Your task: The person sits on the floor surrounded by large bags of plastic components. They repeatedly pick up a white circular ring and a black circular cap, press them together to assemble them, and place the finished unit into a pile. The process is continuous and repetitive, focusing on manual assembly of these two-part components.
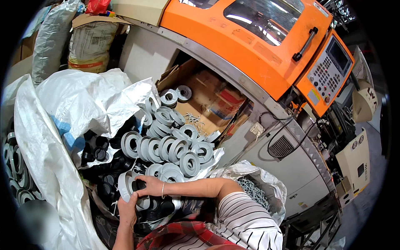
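In front of me I hold a grey flanged plastic ring [124, 186] tilted on its side. My left hand [128, 210] grips its lower part, thumb on the near side and the other fingers mostly hidden. My right hand [151, 186] reaches in from the right, its fingers and thumb closed round a black round plastic part [139, 183] at the ring's opening. Just beyond, a heap of similar grey rings [167, 146] lies in and before an open cardboard box [200, 89]. Black round caps [100, 154] lie below and to the left of my hands.
White woven sacks [50, 166] stand at my left, one with grey rings in it. A sack of small grey pieces [254, 191] sits by my right elbow. Behind the box rises an orange and grey machine [250, 46] with a control panel [329, 66]. Thin grey sprues [193, 121] lie in the box.
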`<state>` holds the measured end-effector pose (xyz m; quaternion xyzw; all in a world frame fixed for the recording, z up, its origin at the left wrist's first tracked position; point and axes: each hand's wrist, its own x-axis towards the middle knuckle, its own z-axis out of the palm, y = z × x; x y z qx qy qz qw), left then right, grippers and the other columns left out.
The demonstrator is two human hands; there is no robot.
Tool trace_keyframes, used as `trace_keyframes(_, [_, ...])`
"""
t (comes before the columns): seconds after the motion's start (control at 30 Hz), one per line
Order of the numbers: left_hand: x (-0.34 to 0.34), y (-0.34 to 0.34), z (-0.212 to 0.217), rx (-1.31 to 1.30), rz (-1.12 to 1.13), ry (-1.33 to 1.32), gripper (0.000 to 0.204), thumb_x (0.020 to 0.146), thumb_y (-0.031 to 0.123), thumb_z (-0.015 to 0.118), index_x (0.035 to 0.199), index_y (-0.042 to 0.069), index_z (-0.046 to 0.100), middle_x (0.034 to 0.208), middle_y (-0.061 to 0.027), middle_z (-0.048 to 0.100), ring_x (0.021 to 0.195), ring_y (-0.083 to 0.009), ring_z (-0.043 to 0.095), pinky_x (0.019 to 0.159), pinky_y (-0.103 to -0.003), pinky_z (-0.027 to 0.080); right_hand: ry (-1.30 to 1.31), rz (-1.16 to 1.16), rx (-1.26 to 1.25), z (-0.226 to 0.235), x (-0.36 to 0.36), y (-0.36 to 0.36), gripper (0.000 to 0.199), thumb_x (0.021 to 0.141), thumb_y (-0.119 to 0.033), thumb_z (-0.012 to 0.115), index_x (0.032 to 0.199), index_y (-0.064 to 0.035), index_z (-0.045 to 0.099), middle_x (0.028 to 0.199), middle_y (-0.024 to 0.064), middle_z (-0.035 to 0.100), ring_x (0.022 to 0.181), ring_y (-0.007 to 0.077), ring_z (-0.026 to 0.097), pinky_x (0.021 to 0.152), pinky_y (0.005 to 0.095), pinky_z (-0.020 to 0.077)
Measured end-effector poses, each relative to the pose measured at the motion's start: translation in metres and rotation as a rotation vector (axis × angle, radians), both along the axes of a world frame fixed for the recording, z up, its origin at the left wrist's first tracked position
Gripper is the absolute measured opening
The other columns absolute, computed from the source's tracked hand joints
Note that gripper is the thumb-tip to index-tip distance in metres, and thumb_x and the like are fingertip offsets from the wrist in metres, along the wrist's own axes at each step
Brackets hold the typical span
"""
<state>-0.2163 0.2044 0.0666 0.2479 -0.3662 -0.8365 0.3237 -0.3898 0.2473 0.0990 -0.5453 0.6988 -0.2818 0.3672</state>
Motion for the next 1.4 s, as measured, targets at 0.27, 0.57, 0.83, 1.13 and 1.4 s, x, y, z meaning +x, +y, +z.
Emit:
trace_keyframes(0.27, [0.011,-0.014,0.015,-0.262,0.095,-0.233,0.033,0.079,0.012,0.067,0.106,-0.002,0.054,0.092,-0.0043,0.061,0.079,-0.0108,0.057,0.07,-0.025,0.046,-0.831,-0.284,0.713,0.005,-0.015,-0.015,0.064,0.083,-0.054,0.058,0.077,0.0091,0.058,0.064,0.0157,0.061,0.056,0.0244,0.061,0.048,0.0313,0.0468])
trace_keyframes(0.57, [0.016,-0.011,0.022,-0.174,0.058,-0.173,0.029,0.08,0.009,0.066,0.105,-0.001,0.055,0.089,-0.0032,0.061,0.076,-0.0095,0.056,0.068,-0.024,0.046,-0.538,-0.094,0.629,0.001,-0.011,-0.02,0.05,0.08,-0.036,0.069,0.113,-0.0013,0.053,0.089,0.0061,0.062,0.074,0.0096,0.056,0.066,0.0216,0.046])
trace_keyframes(0.83, [0.01,-0.004,0.039,-0.695,0.24,-0.21,0.069,0.076,0.015,0.073,0.131,-0.007,0.036,0.119,-0.0169,0.054,0.099,-0.022,0.057,0.086,-0.033,0.045,-1.127,-0.055,0.584,-0.027,-0.019,-0.01,0.072,0.084,-0.067,0.039,0.096,0.0021,0.056,0.076,0.0144,0.065,0.061,0.022,0.063,0.055,0.0306,0.0509])
trace_keyframes(1.13, [0.145,-0.085,0.124,-1.32,1.658,-0.778,0.057,0.083,0.028,0.066,0.121,-0.005,0.038,0.126,-0.0171,0.044,0.099,-0.0211,0.047,0.085,-0.032,0.043,0.393,-0.2,0.06,-0.031,-0.134,-0.054,0.062,0.078,-0.046,0.065,0.112,0.005,0.056,0.097,0.0207,0.064,0.089,0.0319,0.063,0.081,0.0364,0.0488])
trace_keyframes(1.4, [-0.015,-0.071,0.074,-0.763,0.621,-0.267,0.055,0.08,0.005,0.065,0.13,0.0,0.044,0.129,-0.0115,0.05,0.114,-0.0182,0.049,0.099,-0.031,0.037,0.591,-0.217,0.072,-0.108,-0.142,-0.177,0.081,0.072,-0.041,0.071,0.125,0.0092,0.035,0.102,0.028,0.061,0.098,0.0385,0.058,0.09,0.0405,0.0421])
